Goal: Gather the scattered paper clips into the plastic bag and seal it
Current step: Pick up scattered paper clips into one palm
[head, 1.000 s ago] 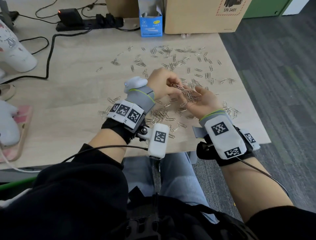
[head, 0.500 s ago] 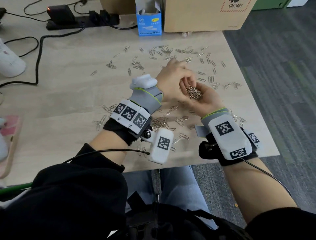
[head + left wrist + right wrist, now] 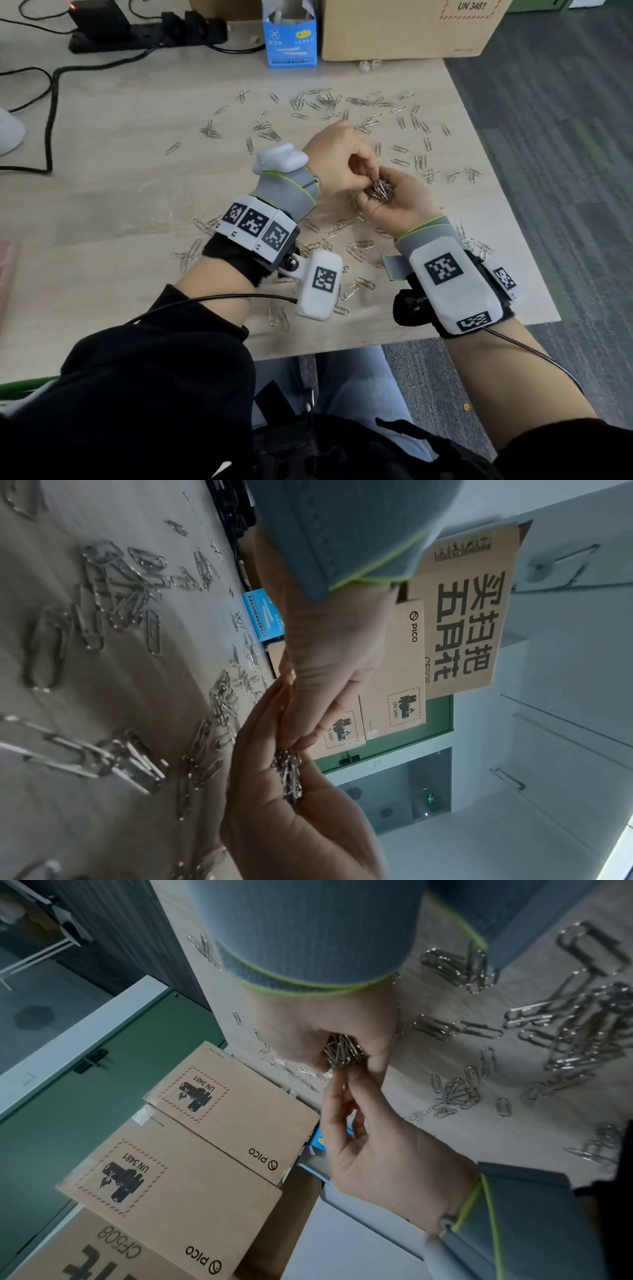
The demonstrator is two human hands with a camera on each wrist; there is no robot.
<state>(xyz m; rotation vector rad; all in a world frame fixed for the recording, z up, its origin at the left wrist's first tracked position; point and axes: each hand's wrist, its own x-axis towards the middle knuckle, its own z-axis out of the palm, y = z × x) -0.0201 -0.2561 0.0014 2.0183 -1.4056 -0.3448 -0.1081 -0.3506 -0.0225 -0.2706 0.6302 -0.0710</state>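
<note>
A small heap of shiny metal clips [image 3: 379, 190] sits in the cupped right hand [image 3: 400, 202], which is held palm up just above the table [image 3: 113, 205], its fingers curled round the heap like a little bowl. The left hand [image 3: 337, 159] is right beside it, touching it, with its fingers [image 3: 368, 168] bent down and pinching at the top of the heap. Many more clips [image 3: 363, 116] lie scattered flat on the pale wood table, some alone and some in little tangles, on the far side of the hands, under the wrists and near the front edge. No bag can be seen in any view. At the back of the table stands a small blue box [image 3: 290, 37] with its top open; what is in it is hard to tell. Next to it is a brown cardboard box [image 3: 404, 31], and to the left a black power strip [image 3: 137, 29] with cables. The head view shows the whole table; the right wrist view shows the thin bent wire of the heap [image 3: 341, 1051] up close, and two stacked cardboard boxes [image 3: 192, 1139]. The left wrist view shows the heap [image 3: 289, 775] side on in the palm.
</note>
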